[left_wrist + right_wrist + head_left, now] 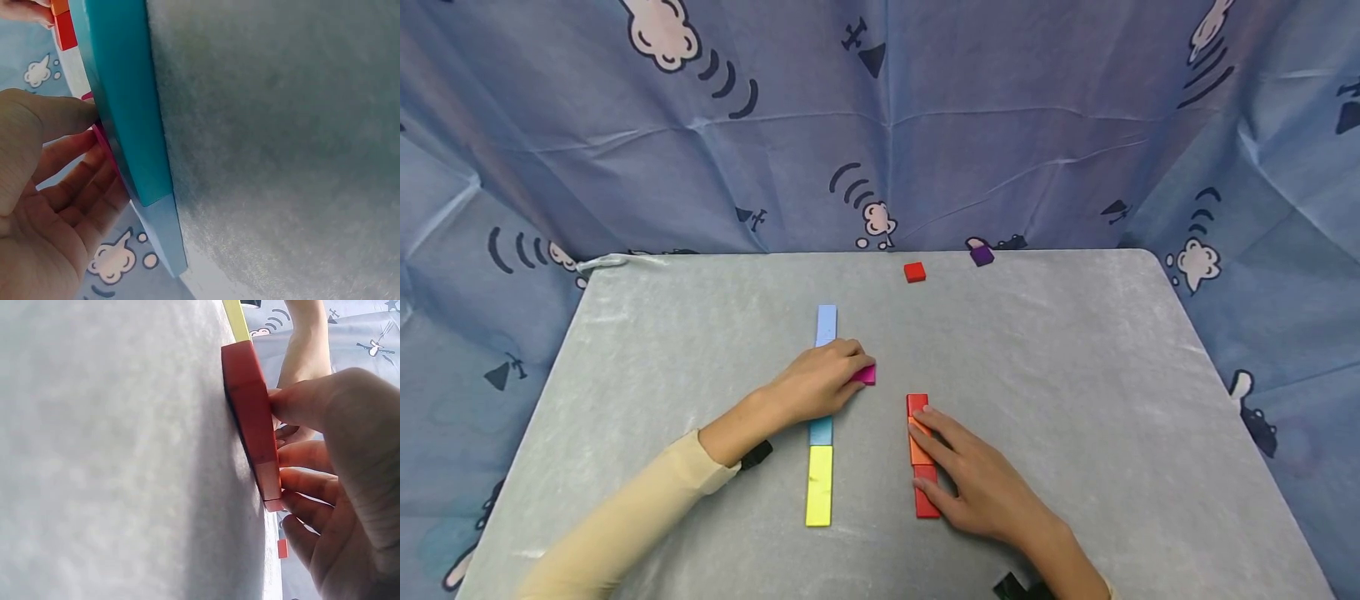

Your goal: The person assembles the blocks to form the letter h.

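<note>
In the head view, my left hand (826,379) pinches a magenta block (867,376) between thumb and fingers, just right of a straight row of blocks. That row runs from a light blue block (827,323) through a teal block (822,431) to a yellow block (819,486), its middle covered by the hand. My right hand (981,479) rests its fingertips on a second row: a red block (917,404), an orange block (921,450) and another red block (927,504). The left wrist view shows a magenta edge (107,147) beside the teal block (128,125).
A small red block (914,272) and a purple block (982,255) lie near the far edge of the grey cloth-covered table (1075,350). Blue patterned curtains (1000,125) hang behind it and along both sides. A bare strip of table separates the two rows.
</note>
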`<state>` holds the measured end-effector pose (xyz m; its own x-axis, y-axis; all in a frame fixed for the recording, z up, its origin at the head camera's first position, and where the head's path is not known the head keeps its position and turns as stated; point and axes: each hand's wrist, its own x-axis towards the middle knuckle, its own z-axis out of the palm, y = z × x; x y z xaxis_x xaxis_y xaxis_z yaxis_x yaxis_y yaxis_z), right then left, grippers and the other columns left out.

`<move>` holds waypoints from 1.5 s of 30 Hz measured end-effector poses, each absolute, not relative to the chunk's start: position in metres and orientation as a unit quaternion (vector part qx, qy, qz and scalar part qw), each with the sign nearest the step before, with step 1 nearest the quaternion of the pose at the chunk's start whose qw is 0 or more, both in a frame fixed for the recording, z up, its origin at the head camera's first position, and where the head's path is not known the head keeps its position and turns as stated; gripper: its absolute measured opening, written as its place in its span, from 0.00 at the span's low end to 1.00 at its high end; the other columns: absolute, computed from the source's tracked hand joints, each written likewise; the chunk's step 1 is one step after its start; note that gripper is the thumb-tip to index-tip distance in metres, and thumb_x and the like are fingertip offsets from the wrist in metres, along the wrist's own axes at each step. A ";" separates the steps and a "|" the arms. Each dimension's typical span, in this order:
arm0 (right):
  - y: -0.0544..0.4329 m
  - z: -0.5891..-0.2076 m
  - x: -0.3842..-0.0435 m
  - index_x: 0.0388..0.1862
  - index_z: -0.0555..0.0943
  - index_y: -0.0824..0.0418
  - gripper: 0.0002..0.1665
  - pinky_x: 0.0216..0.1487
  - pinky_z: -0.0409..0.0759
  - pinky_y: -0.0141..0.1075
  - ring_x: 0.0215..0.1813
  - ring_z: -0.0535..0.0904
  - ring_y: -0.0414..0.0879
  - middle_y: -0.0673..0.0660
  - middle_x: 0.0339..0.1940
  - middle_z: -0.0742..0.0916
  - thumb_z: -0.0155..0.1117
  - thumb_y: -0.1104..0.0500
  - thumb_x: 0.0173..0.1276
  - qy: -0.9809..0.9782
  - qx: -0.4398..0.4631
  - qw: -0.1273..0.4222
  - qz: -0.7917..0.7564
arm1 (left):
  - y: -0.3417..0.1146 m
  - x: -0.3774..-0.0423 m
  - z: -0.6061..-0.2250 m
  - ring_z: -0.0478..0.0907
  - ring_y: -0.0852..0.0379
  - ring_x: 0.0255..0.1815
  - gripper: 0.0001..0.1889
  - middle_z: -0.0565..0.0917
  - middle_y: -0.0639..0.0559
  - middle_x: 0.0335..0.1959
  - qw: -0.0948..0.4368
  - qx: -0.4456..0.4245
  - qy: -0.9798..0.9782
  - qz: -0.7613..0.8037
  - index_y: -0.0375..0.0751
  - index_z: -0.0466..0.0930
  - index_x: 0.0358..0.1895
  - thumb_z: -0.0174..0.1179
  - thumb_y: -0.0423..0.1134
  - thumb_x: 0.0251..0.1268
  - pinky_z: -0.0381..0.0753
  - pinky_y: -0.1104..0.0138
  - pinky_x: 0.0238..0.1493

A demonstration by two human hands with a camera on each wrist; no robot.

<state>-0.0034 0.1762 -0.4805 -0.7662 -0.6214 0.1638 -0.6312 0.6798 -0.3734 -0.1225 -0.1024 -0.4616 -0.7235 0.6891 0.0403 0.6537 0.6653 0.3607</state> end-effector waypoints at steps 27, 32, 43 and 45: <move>0.176 -0.480 -0.003 0.78 0.75 0.59 0.41 0.74 0.82 0.48 0.79 0.75 0.49 0.55 0.80 0.75 0.73 0.44 0.71 -0.920 0.330 -0.006 0.210 | -0.104 -0.121 -0.462 0.85 0.52 0.50 0.17 0.87 0.48 0.50 0.041 0.362 0.909 0.202 0.38 0.86 0.61 0.67 0.36 0.74 0.89 0.59 0.53; 0.177 -0.480 -0.002 0.77 0.76 0.59 0.41 0.73 0.82 0.48 0.78 0.76 0.49 0.56 0.79 0.76 0.74 0.44 0.71 -0.920 0.329 -0.002 0.213 | -0.103 -0.120 -0.462 0.84 0.52 0.50 0.17 0.87 0.47 0.51 0.049 0.356 0.910 0.205 0.37 0.85 0.62 0.67 0.37 0.74 0.89 0.58 0.53; 0.175 -0.481 -0.002 0.76 0.77 0.60 0.40 0.73 0.83 0.48 0.77 0.77 0.50 0.57 0.78 0.76 0.75 0.45 0.70 -0.919 0.331 0.004 0.214 | -0.100 -0.123 -0.459 0.84 0.50 0.61 0.26 0.85 0.45 0.62 0.037 0.341 0.917 0.205 0.37 0.79 0.71 0.66 0.44 0.76 0.88 0.56 0.64; 0.175 -0.480 -0.003 0.76 0.77 0.59 0.41 0.73 0.83 0.48 0.77 0.76 0.50 0.56 0.79 0.76 0.75 0.45 0.70 -0.920 0.331 0.005 0.210 | -0.099 -0.126 -0.458 0.84 0.50 0.62 0.26 0.85 0.46 0.62 0.028 0.340 0.918 0.204 0.38 0.79 0.71 0.66 0.45 0.75 0.88 0.56 0.64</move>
